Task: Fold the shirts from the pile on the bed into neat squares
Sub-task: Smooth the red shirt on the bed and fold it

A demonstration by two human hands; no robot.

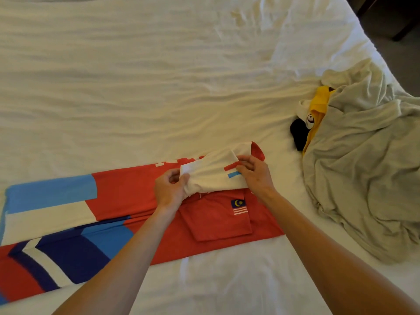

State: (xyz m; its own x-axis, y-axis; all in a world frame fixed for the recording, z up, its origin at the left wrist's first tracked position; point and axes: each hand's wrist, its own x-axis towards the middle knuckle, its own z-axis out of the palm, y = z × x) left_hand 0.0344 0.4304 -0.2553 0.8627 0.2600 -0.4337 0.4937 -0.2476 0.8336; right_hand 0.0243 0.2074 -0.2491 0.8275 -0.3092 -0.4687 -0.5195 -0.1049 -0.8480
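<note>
Red shirt (127, 198) lies lengthwise left-right, collar rightward; both hands' (169, 189) (254, 173) fingers pinch its seemingly white sleeve (213, 173).

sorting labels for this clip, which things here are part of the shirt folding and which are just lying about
In the job:
- red shirt, laid flat
- its white sleeve, held by left hand and right hand
- pile of clothes, waiting

Just lying about:
- white bedsheet
- dark furniture, top right corner
</note>
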